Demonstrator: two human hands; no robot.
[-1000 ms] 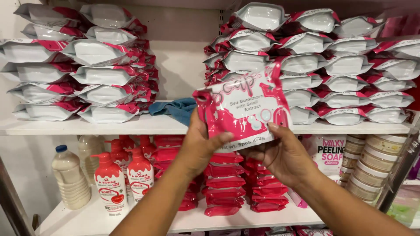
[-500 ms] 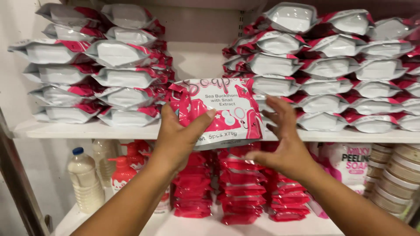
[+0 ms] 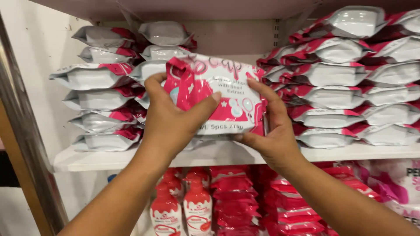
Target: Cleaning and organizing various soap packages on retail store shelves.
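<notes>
One pink-and-white soap pack (image 3: 218, 94), gripped by both hands: left hand (image 3: 173, 120) closed over its front, right hand (image 3: 271, 131) clasping its right edge. Raised since a second ago, now level with shelf (image 3: 131, 158), between two stacks of packs (image 3: 350, 74).
</notes>
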